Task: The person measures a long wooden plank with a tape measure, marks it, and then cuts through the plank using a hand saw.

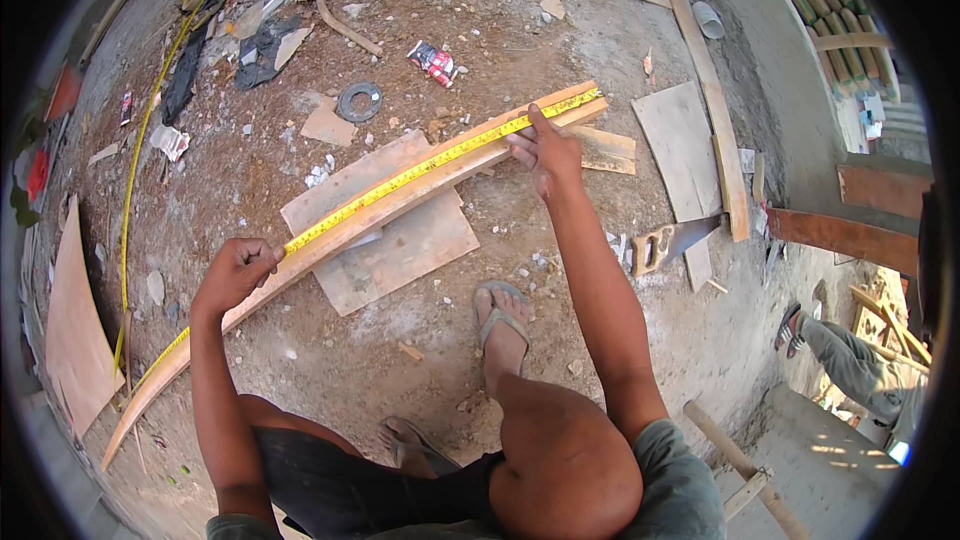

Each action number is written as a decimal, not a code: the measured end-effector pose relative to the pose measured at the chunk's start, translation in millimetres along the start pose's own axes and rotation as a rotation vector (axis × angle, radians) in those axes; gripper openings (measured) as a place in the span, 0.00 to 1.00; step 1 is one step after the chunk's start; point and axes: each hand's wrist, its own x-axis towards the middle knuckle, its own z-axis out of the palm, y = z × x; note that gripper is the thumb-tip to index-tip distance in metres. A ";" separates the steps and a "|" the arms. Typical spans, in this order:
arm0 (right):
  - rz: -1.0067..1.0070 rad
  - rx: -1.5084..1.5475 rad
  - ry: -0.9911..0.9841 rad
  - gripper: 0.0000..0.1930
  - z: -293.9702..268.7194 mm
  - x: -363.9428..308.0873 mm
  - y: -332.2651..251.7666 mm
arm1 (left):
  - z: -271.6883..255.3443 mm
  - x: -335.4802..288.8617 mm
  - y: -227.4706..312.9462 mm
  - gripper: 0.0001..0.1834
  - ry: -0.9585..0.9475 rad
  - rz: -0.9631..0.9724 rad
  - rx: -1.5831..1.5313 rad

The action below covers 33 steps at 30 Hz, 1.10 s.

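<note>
A long pale wooden board (385,212) lies slantwise in front of me, its far right end resting over some flat panels. Along its top runs a yellow tape measure blade (420,168), reaching close to the board's right end. My left hand (238,275) pinches the blade at the board's middle left, fingers curled. Near the right end, my right hand (548,152) presses the blade with a finger, the others bent at the board's edge. Past my left hand the blade shows again on the board's lower left. Another yellow stretch (130,190) curves over the ground at the left.
A handsaw (655,248) lies right of my right forearm, by a grey panel (678,150) and a long plank (705,90). Plywood pieces (400,250) lie under the board. A curved plywood sheet (75,325) is at left. Another person's leg (850,365) shows at right.
</note>
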 end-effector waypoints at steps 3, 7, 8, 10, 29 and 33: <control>-0.006 0.000 -0.053 0.23 3.0 3.9 3.9 | -12.9 -4.1 -25.7 0.21 0.062 0.041 0.087; -0.049 -0.166 -0.091 0.24 12.7 -20.1 8.1 | -16.8 -16.1 -48.9 0.21 0.139 0.007 0.106; -0.087 -0.204 -0.114 0.26 -5.0 -21.2 11.2 | -14.6 -12.2 -62.7 0.20 0.140 0.005 0.111; -0.279 -0.364 0.024 0.22 -66.0 -12.0 19.7 | 1.4 0.7 -71.6 0.20 0.142 0.001 0.162; -0.520 -1.595 0.626 0.34 -271.7 -35.3 130.1 | 5.1 -16.1 -114.0 0.20 0.237 -0.297 0.131; -0.533 -1.666 0.750 0.34 -283.7 -20.4 108.5 | -0.5 -15.1 -133.4 0.19 0.078 -0.421 -0.068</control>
